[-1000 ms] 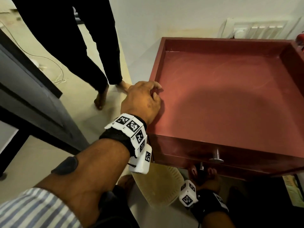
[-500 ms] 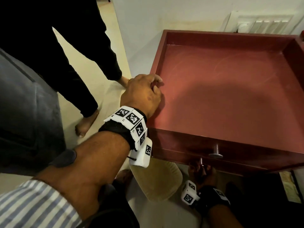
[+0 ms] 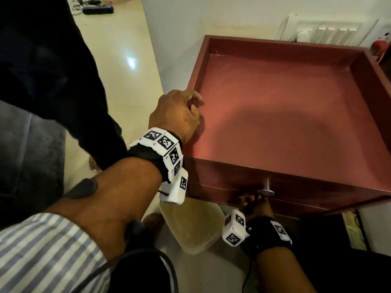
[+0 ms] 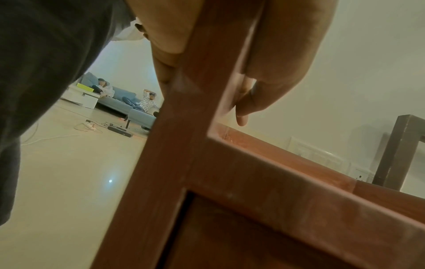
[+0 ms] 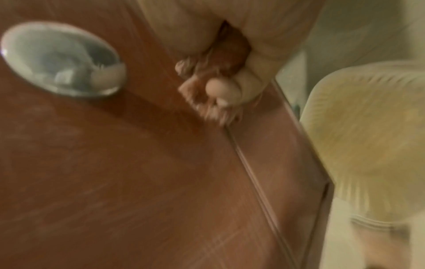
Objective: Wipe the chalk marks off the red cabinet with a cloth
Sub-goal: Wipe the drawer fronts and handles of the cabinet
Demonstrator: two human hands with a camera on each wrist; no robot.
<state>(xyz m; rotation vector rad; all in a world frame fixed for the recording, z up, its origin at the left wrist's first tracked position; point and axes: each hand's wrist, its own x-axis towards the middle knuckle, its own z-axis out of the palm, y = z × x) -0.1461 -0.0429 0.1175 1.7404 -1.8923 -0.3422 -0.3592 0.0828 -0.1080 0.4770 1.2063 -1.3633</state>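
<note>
Since the earlier frame, the standing person's legs (image 3: 63, 85) at upper left have stepped closer. Left hand (image 3: 175, 115) fingers curl over the red cabinet (image 3: 285, 115) rim; right hand (image 3: 251, 203), lower centre, bunches the cloth (image 5: 207, 87) beside the knob (image 3: 265, 192). Firm, overlapping strokes would likely lift the chalk marks (image 5: 69, 182).

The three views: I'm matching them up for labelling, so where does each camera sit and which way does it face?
Head: looks down on the red cabinet, left hand gripping its rim, right hand low at the front.
Left wrist: below the rim, looking up past the fingers.
Right wrist: blurred, facing the front panel; fingers hold a cloth.
Shared: the metal knob, head and right wrist.
</note>
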